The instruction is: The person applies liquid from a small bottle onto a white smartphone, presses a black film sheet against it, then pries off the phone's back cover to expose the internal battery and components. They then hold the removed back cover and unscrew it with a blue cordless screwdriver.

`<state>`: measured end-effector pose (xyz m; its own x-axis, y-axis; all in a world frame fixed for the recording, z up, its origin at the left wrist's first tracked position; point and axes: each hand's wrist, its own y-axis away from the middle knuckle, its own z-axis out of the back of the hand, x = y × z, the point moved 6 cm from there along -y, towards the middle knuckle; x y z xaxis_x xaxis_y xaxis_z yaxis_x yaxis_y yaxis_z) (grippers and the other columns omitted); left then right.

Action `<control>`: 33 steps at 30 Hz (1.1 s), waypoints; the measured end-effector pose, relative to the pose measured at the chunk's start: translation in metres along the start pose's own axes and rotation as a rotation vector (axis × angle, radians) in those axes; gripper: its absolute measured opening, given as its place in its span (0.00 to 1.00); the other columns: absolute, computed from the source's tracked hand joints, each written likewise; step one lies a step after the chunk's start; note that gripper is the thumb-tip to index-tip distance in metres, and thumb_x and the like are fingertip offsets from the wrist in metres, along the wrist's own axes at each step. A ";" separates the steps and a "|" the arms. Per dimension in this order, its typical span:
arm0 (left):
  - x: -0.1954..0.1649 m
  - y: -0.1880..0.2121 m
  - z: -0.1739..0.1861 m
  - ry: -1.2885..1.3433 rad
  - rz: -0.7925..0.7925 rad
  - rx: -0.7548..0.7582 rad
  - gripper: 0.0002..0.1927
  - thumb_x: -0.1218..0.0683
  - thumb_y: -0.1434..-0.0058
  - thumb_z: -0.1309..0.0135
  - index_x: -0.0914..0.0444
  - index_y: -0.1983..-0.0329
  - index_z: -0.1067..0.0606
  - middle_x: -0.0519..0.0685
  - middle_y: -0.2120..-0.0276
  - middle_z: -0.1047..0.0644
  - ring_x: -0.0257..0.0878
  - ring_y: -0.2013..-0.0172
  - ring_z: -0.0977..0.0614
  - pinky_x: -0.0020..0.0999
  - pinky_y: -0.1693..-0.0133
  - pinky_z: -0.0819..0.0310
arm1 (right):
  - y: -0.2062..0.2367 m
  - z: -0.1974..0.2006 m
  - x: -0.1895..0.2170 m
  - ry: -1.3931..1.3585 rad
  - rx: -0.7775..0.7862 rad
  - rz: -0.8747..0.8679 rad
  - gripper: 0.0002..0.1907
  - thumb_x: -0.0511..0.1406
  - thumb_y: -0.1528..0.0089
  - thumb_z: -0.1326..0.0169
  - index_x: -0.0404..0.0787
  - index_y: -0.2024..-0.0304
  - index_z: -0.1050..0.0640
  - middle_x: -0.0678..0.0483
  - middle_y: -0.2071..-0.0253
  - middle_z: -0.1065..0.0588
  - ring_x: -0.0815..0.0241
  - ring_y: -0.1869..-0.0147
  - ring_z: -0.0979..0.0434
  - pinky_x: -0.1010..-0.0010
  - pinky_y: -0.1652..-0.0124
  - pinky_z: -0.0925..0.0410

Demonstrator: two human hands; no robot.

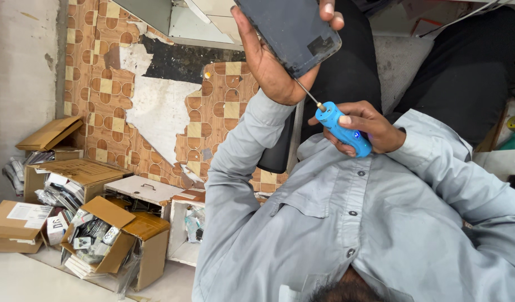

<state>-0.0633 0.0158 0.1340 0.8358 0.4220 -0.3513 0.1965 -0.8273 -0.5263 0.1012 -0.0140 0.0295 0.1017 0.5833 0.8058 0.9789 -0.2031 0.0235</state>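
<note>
Above the grey shirt [347, 223], the right hand [375, 126] clenches a blue electric screwdriver [344, 131], its bit at the six-o'clock edge of the dark smartphone [291, 28] grasped by the left hand [266, 61], which seems not yet opened.

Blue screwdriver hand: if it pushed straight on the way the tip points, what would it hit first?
The phone. The screwdriver in the right hand already seems to touch its lower edge, held by the left hand.

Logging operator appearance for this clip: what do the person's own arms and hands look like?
Both arms wear long, loose sleeves of a light grey-blue shirt, the left sleeve and the right sleeve ending in plain cuffs at the wrists. The left hand and right hand are bare: no gloves, and no watch or ring shows.
</note>
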 end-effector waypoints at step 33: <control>0.008 0.009 -0.008 -0.101 -0.064 0.008 0.46 0.25 0.22 0.82 0.68 0.39 0.31 0.58 0.53 0.25 0.45 0.52 0.21 0.40 0.46 0.23 | 0.006 -0.008 0.008 0.227 -0.119 0.068 0.29 0.45 0.31 0.49 0.29 0.37 0.27 0.53 0.68 0.27 0.68 0.74 0.28 0.75 0.73 0.32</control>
<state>-0.0507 0.0085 0.1329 0.7654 0.5095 -0.3931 0.2435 -0.7948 -0.5559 0.1061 -0.0165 0.0412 0.1107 0.3763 0.9199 0.9422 -0.3342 0.0233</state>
